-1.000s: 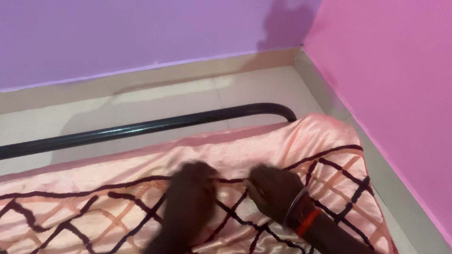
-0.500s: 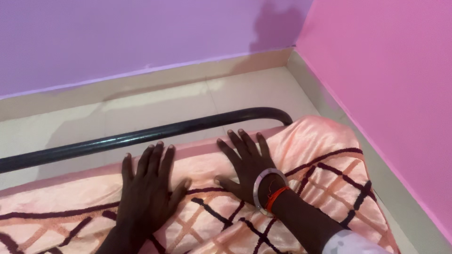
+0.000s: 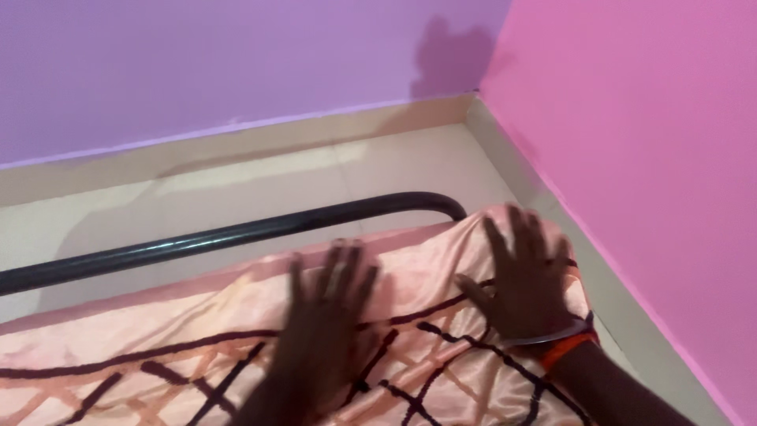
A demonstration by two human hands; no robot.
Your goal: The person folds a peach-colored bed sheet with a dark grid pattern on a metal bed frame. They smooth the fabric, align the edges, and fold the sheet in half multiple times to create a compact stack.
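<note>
- The left hand (image 3: 327,319) lies flat on the peach satin bedcover with a dark maroon lattice pattern (image 3: 197,347). Its fingers are spread and straight, and it pinches nothing. The hand is blurred, so I cannot tell how firmly it presses.
- The right hand (image 3: 524,288) rests on the same bedcover, nearer to the corner of the bed. Its fingers are also spread wide, palm down on the cloth. On this wrist there are a thin silvery bangle (image 3: 544,338) and an orange-red thread band (image 3: 566,351), one just beside the other.
- The bedcover lies on top of the bed and reaches its far edge and its right corner, where it makes a rounded hump under the right hand. Between the two hands and to the left of the left hand some folds and wrinkles remain, so I judge that the cover is already spread, but the flattening is not finished.
- Just behind the far edge of the cover runs the dark round metal rail of the bed frame (image 3: 236,235), which bends down near the corner.
- Further away are the pale beige tiled floor (image 3: 260,185), then the purple wall (image 3: 197,63), and on the right the pink wall (image 3: 646,118).
</note>
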